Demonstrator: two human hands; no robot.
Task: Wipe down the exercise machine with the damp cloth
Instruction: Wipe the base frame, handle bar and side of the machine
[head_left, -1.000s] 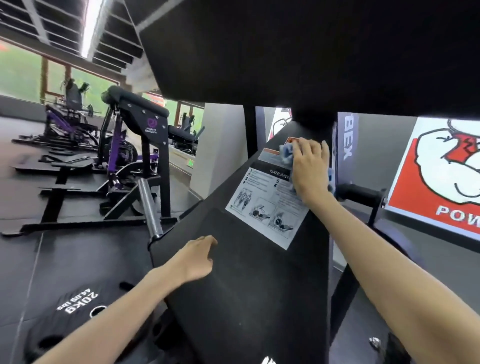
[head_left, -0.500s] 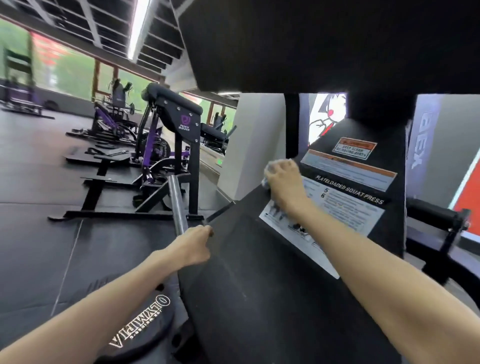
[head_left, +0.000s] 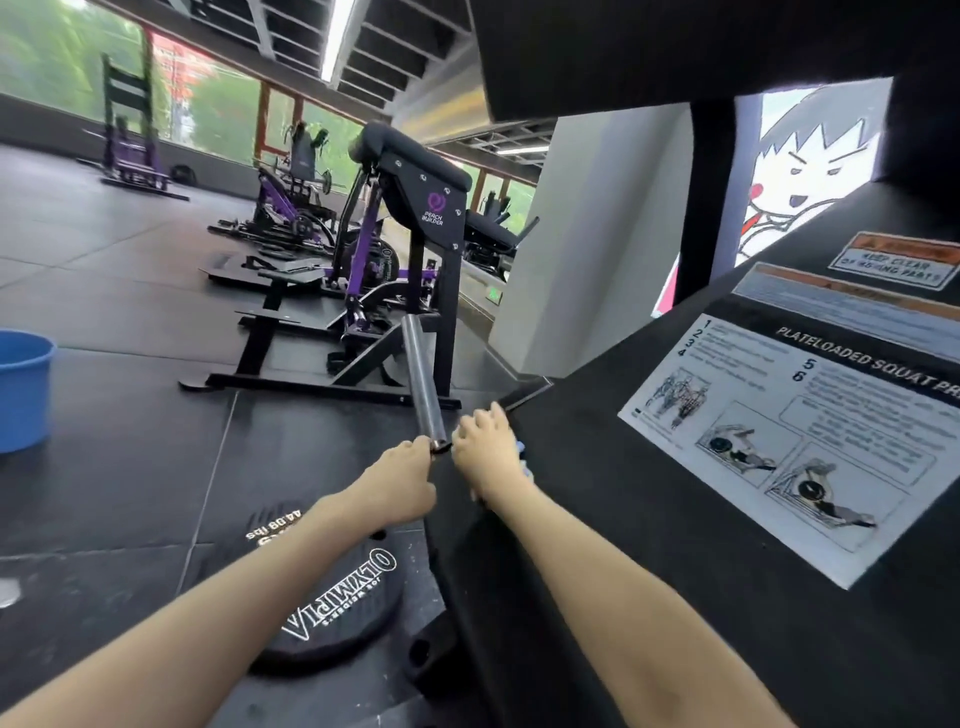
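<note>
The exercise machine's black sloping panel (head_left: 613, 545) fills the right side and carries a white instruction sticker (head_left: 779, 436). My right hand (head_left: 485, 452) lies flat at the panel's upper left edge and presses the damp blue cloth (head_left: 523, 460); only a sliver of the cloth peeks out by my wrist. My left hand (head_left: 402, 480) is just to its left, with fingers curled over the panel's left edge, beside the end of a silver bar (head_left: 422, 379).
A black Olympia weight plate (head_left: 337, 608) lies on the floor under my left forearm. A blue bucket (head_left: 21, 389) stands at the far left. A black and purple machine (head_left: 410, 244) stands behind the silver bar. A dark pad (head_left: 675, 47) hangs overhead.
My right hand has swept the cloth down and left across the sticker to the panel's left edge, close to my left hand. The view has turned left, bringing the bucket into sight.
</note>
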